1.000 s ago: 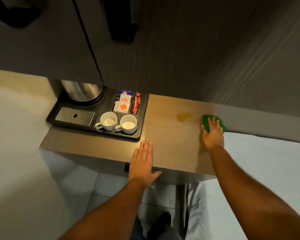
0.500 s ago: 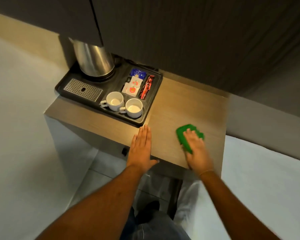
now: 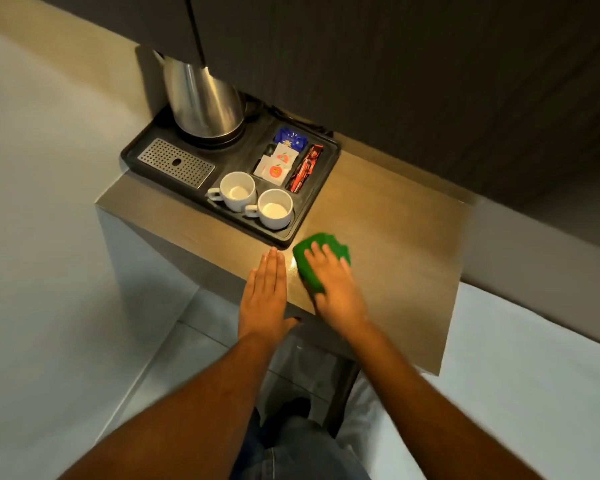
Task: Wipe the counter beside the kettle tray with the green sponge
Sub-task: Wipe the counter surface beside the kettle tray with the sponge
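Observation:
The green sponge lies flat on the wooden counter, just off the front right corner of the black kettle tray. My right hand presses down on the sponge with fingers spread over it, covering its near half. My left hand rests flat on the counter's front edge, fingers together, right beside the sponge and holding nothing. A steel kettle stands at the back of the tray.
The tray also holds two white cups, a metal drip grate and sachets. A dark cabinet overhangs the counter's back. A white bed surface borders the counter on the right; floor lies below.
My right hand has swept the sponge from the counter's far right side leftward and toward me, up to the tray's corner. The left hand stays on the front edge.

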